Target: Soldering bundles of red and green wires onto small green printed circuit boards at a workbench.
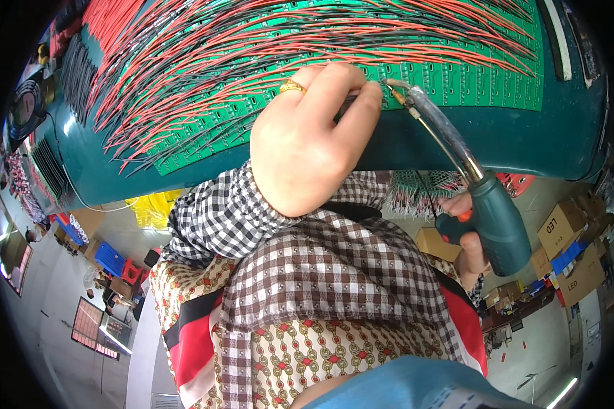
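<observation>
My left hand (312, 140), with a gold ring on one finger, is closed in a pinch over the near part of the green circuit boards (484, 85). Black wires (215, 134) run in under it, and a dark strand shows between thumb and forefinger; the fingertips hide its end. At the right, my right hand (472, 253) grips the dark green handle of a soldering gun (501, 221), a finger by its orange trigger. The metal tip is right beside my left fingertips, at the board; whether it touches cannot be seen.
Long rows of red and black wires (280, 41) lie across the boards. The boards rest on a dark green table surface (457, 133), its near edge before me. A small black fan (27, 102) stands at far left. Cardboard boxes (573, 238) are stacked beyond the right side.
</observation>
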A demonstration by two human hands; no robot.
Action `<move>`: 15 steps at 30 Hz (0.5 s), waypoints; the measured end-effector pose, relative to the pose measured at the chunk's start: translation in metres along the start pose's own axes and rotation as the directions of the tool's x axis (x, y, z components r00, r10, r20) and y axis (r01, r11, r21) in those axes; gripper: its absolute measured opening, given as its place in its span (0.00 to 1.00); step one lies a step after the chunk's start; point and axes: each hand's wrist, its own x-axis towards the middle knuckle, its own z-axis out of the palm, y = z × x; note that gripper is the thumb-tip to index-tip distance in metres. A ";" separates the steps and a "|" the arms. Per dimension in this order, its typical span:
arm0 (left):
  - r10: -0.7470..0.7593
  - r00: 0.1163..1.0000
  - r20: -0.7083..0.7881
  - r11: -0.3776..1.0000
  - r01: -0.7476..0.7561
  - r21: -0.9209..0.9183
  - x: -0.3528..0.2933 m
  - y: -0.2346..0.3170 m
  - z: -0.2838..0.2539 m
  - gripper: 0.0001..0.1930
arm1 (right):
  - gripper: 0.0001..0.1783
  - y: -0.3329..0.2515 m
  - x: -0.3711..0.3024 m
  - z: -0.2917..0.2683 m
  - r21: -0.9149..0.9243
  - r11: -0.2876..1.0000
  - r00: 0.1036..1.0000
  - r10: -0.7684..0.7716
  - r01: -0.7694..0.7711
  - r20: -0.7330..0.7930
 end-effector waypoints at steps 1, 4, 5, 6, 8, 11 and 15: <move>0.000 1.000 0.000 1.000 0.000 -0.001 0.000 0.000 0.000 0.13 | 0.34 -0.001 0.000 0.000 0.003 1.000 1.000 0.014 -0.014 -0.010; 0.010 1.000 -0.009 1.000 -0.010 -0.018 0.001 -0.002 0.001 0.13 | 0.32 -0.003 0.000 -0.002 -0.020 1.000 1.000 0.008 -0.008 0.019; 0.007 1.000 -0.009 1.000 -0.007 -0.012 0.000 -0.002 0.001 0.13 | 0.32 0.000 -0.001 -0.002 -0.018 1.000 1.000 0.007 -0.006 0.024; 0.005 1.000 -0.009 1.000 -0.005 -0.007 -0.001 -0.001 0.001 0.14 | 0.32 0.003 -0.002 -0.003 -0.007 1.000 1.000 0.011 -0.011 0.018; 0.009 1.000 -0.009 1.000 -0.009 0.004 -0.002 -0.002 0.000 0.14 | 0.32 0.007 -0.002 -0.003 0.007 1.000 1.000 0.013 -0.013 0.016; 0.010 1.000 -0.009 1.000 -0.010 -0.003 -0.001 -0.002 0.000 0.14 | 0.31 0.004 -0.002 -0.002 -0.029 0.999 1.000 0.016 -0.015 0.025; 0.014 1.000 -0.016 1.000 -0.014 -0.005 -0.001 -0.003 0.001 0.14 | 0.47 0.007 -0.006 0.001 -0.018 0.999 0.999 -0.027 0.027 -0.038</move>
